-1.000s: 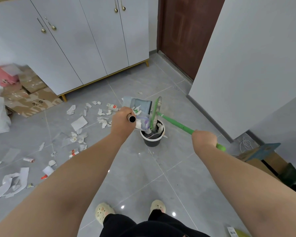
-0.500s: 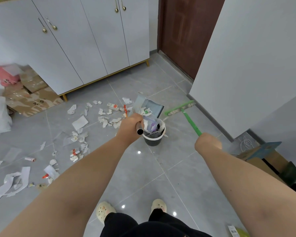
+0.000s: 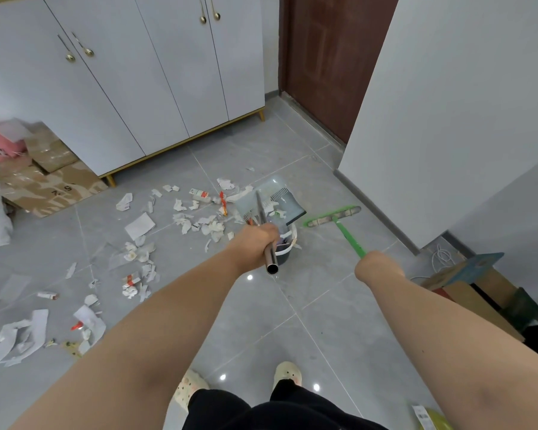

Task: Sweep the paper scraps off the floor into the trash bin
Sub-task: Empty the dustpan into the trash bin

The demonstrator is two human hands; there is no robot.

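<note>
My left hand (image 3: 255,246) grips the metal handle (image 3: 269,254) of a grey dustpan (image 3: 271,201), which is tilted above the small dark trash bin (image 3: 288,248). Scraps lie in the pan and in the bin. My right hand (image 3: 375,268) holds the green handle of a broom (image 3: 333,217); its head rests on the floor to the right of the bin. Several torn paper scraps (image 3: 196,217) are scattered on the grey tiles to the left of the bin, with more scraps (image 3: 22,336) at the far left.
White cabinets (image 3: 131,88) stand at the back, flattened cardboard (image 3: 44,181) beside them. A brown door (image 3: 330,57) and a white wall (image 3: 448,103) are on the right. A cardboard box (image 3: 472,287) sits at right. My feet in pale clogs (image 3: 190,386) stand near the bottom.
The broom swung away from the dustpan and its head now rests on the floor right of the bin. The dustpan tipped over the bin, its handle end now pointing toward me.
</note>
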